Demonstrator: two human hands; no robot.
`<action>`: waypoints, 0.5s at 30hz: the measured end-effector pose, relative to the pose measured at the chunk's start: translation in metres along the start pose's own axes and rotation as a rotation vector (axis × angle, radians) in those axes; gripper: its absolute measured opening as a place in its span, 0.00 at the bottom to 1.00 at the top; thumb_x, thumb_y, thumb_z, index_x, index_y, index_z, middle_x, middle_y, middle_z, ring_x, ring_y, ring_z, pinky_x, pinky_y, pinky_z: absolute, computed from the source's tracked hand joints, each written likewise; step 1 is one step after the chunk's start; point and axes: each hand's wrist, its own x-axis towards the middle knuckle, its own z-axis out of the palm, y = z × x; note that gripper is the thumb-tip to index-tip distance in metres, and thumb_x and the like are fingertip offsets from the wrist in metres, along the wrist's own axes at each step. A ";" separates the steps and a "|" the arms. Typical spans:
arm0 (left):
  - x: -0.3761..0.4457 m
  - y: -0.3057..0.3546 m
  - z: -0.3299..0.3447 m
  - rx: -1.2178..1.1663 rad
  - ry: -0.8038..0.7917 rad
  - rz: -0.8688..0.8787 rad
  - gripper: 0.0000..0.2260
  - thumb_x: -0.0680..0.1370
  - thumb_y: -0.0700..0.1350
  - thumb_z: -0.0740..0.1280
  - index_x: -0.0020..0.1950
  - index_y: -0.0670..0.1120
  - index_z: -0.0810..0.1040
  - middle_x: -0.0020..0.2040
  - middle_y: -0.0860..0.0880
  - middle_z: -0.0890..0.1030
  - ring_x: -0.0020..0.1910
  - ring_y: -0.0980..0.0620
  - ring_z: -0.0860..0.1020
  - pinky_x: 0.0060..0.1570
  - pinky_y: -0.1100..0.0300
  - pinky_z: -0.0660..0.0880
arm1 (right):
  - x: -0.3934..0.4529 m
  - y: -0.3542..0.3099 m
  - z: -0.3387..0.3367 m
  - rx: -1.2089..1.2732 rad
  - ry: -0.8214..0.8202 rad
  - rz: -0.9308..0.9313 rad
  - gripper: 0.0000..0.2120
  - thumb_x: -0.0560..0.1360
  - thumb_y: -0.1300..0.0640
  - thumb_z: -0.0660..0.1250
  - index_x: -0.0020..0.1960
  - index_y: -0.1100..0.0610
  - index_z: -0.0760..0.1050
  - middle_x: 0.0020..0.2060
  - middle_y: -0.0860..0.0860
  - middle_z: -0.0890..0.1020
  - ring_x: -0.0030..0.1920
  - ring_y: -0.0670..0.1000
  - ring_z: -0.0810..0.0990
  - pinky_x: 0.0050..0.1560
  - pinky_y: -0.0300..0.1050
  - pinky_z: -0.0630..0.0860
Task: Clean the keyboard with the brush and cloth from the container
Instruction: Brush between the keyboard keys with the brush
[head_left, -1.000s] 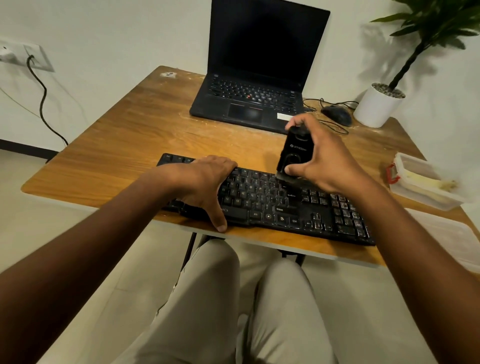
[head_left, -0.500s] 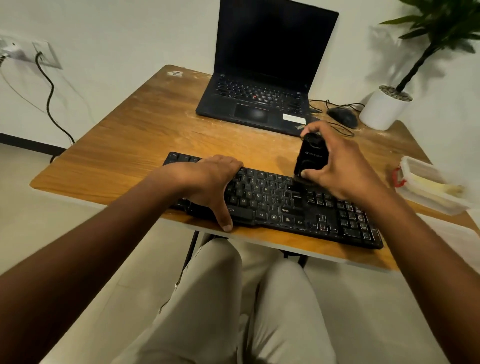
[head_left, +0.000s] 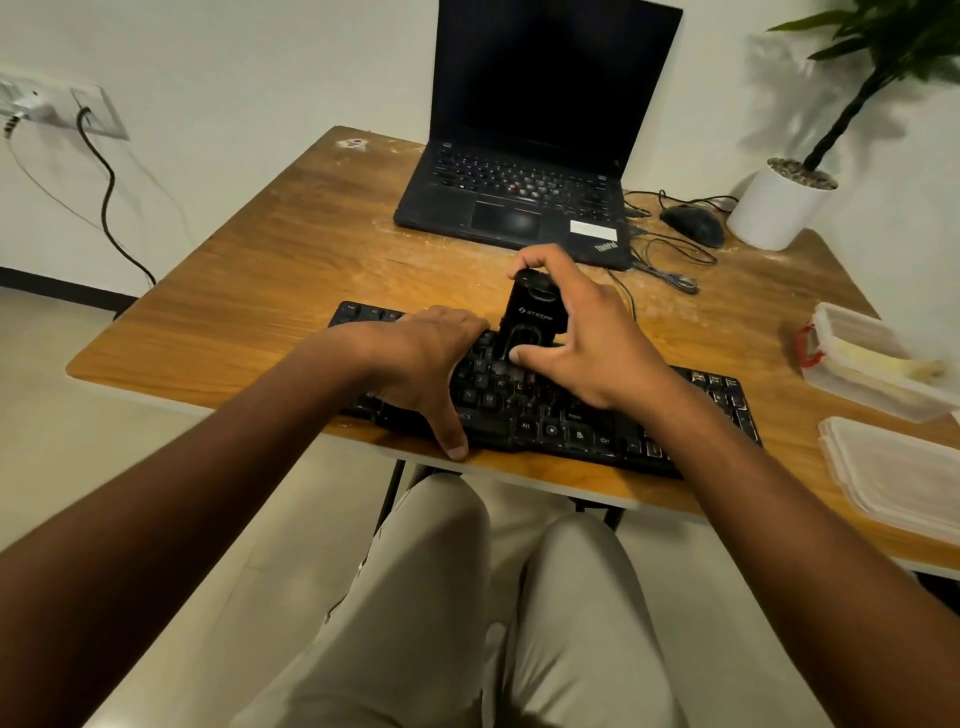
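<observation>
While the left hand (head_left: 415, 358) lies flat across the left part of the keyboard (head_left: 582, 421), thumb hooked over its near edge, the right hand (head_left: 587, 338) grips one black brush (head_left: 532, 317) upright, thumb low on its front and fingers curled over its top. Its lower end touches the keys near the keyboard's middle.

One keyboard lies along the near edge of the table (head_left: 270, 291), its front almost at the lip. Bare wood stretches to the left of it and behind it, up to one open laptop (head_left: 524, 156) with a dark screen at the far side. Right of the laptop sit one mouse (head_left: 693, 223) with loose cables (head_left: 670, 260) and one white pot (head_left: 776, 208) holding a plant, near the far right corner.

Along the right edge stands one clear container (head_left: 872, 364), something pale yellow inside it, blurred. Just nearer lies one flat clear lid (head_left: 893, 478), overhanging toward the table's front edge. Between keyboard and container is a strip of bare wood.

One wall socket (head_left: 57, 106) with a dangling cord is at far left.
</observation>
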 end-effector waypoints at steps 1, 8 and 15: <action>-0.001 0.001 -0.001 0.001 -0.003 -0.001 0.57 0.60 0.58 0.85 0.81 0.53 0.56 0.77 0.52 0.64 0.77 0.50 0.61 0.75 0.49 0.61 | 0.002 0.001 0.000 -0.008 0.018 -0.002 0.33 0.71 0.62 0.79 0.66 0.41 0.65 0.46 0.44 0.79 0.41 0.42 0.80 0.33 0.33 0.75; 0.001 -0.002 0.002 -0.003 0.000 0.001 0.57 0.59 0.59 0.85 0.81 0.53 0.57 0.76 0.52 0.66 0.76 0.49 0.62 0.75 0.47 0.62 | -0.035 -0.015 -0.010 0.102 -0.085 -0.002 0.33 0.71 0.62 0.79 0.64 0.39 0.66 0.48 0.47 0.81 0.45 0.49 0.83 0.38 0.51 0.83; -0.001 -0.001 0.001 -0.008 0.001 -0.002 0.58 0.59 0.58 0.85 0.81 0.52 0.57 0.77 0.52 0.65 0.76 0.49 0.61 0.76 0.47 0.62 | -0.007 0.005 -0.007 0.005 -0.007 0.009 0.33 0.72 0.63 0.78 0.65 0.41 0.66 0.48 0.43 0.79 0.44 0.45 0.82 0.37 0.44 0.83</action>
